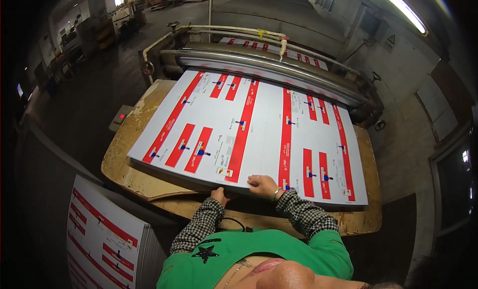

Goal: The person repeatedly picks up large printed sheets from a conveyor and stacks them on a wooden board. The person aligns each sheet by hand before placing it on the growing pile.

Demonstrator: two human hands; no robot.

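A large white printed sheet [269,134] with red bands and small blue marks lies on top of a stack, its far edge at the metal rollers [269,67]. At the near edge of the sheet, my right hand [263,186] is closed, fingers curled over the paper and thumb at the edge. To its left, my left hand [219,195] is closed right at the stack's front edge. Its fingers are partly hidden, so what it grips cannot be made out. Both forearms wear black-and-white checked sleeves.
Under the sheets is a worn wooden table [119,154] with rounded corners. At lower left stands another stack of printed sheets [99,239]. A small box with a red light [121,116] sits beside the table. Pipes [224,27] and handwheels [380,125] frame the rollers.
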